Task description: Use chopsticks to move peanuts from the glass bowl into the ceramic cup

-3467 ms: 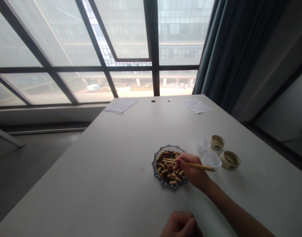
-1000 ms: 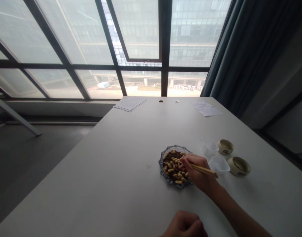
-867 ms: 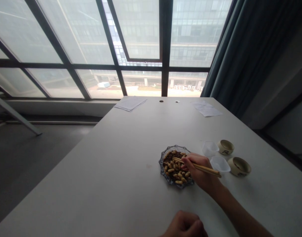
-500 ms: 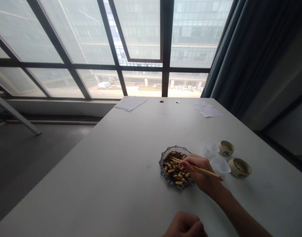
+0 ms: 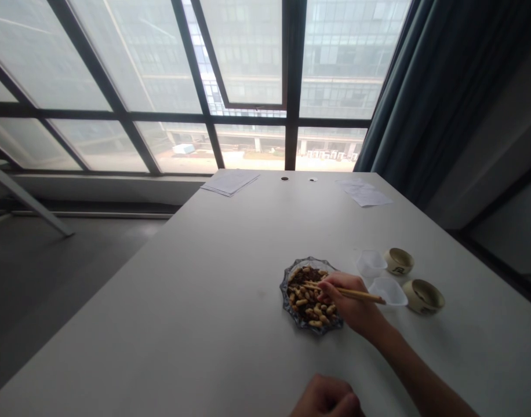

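Observation:
A pair of wooden chopsticks (image 5: 360,295) is gripped in my right hand (image 5: 344,298), which reaches over the right rim of a scalloped glass bowl (image 5: 284,289). The chopstick tips point left, in among the contents. Unshelled peanuts (image 5: 316,313) fill the bowl, mixed with small dark pieces too fine to name. My right hand hides the bowl's right side. Near the bottom edge, my left hand (image 5: 328,397) rests closed in a fist by the table's near side, apart from the bowl, with nothing visible in it.
Right of the bowl stand two clear plastic containers (image 5: 389,291) and two beige ceramic bowls (image 5: 424,297); the nearer one has something dark inside. Papers (image 5: 231,182) lie at the far left of the white table (image 5: 213,278), with another sheet (image 5: 363,191) at far right.
The chopsticks have swung to a more level angle, with their rear ends higher and their tips slightly lower in the bowl. My left hand stays in place.

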The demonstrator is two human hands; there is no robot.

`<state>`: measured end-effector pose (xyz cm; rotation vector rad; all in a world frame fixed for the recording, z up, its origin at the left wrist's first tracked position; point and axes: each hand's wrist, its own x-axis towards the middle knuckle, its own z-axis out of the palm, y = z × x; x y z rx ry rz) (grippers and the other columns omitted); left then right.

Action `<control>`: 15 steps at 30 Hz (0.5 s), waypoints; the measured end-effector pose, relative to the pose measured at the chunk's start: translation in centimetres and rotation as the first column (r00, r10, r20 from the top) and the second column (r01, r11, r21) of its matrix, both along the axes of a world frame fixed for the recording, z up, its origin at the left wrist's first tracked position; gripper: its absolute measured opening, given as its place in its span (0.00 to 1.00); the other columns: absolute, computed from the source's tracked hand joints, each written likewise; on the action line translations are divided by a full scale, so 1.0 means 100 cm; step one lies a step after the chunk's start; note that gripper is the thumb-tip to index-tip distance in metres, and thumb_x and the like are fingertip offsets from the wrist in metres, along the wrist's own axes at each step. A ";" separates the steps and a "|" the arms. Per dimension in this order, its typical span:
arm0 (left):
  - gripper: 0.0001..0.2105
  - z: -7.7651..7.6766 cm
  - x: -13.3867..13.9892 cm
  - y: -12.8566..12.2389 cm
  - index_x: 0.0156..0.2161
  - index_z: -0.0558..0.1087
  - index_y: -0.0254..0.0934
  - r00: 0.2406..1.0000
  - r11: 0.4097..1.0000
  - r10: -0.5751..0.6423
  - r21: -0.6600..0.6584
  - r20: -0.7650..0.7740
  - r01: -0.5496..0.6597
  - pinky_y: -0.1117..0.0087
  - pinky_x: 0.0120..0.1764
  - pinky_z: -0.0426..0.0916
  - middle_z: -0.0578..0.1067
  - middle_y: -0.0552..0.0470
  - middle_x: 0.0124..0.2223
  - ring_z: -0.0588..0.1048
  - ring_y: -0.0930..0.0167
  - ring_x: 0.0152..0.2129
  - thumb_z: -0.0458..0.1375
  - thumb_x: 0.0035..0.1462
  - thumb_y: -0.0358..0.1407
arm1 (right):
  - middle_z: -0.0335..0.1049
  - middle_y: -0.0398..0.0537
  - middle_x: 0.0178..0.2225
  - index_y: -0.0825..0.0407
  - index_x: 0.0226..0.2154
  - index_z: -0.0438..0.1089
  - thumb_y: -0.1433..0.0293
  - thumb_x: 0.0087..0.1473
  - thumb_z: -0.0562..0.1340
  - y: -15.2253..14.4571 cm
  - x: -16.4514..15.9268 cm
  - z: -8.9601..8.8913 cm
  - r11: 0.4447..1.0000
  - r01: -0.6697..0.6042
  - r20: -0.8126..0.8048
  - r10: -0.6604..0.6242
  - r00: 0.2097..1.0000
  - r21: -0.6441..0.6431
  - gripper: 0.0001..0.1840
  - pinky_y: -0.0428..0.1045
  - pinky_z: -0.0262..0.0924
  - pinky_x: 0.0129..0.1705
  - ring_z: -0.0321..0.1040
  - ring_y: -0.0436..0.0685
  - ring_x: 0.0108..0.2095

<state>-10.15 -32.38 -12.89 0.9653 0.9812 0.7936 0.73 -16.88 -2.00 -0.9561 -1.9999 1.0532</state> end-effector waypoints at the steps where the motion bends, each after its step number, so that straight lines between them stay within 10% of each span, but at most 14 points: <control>1: 0.36 -0.001 0.000 0.000 0.25 0.76 0.34 1.000 1.000 -0.003 -0.004 -0.001 0.003 0.71 0.30 0.65 0.71 0.49 0.24 0.70 0.70 0.24 0.60 0.46 0.72 | 0.78 0.49 0.28 0.53 0.27 0.78 0.54 0.66 0.61 0.000 0.000 -0.001 1.000 0.004 -0.007 -0.004 1.000 -0.007 0.24 0.49 0.69 0.33 0.76 0.57 0.29; 15: 0.33 0.008 0.002 0.002 0.25 0.77 0.34 1.000 1.000 0.016 -0.015 0.006 -0.016 0.72 0.29 0.65 0.70 0.50 0.22 0.70 0.70 0.24 0.65 0.45 0.68 | 0.80 0.51 0.28 0.53 0.27 0.76 0.50 0.63 0.62 0.001 0.001 -0.004 0.991 0.061 -0.081 -0.071 0.994 -0.116 0.26 0.50 0.72 0.30 0.79 0.60 0.28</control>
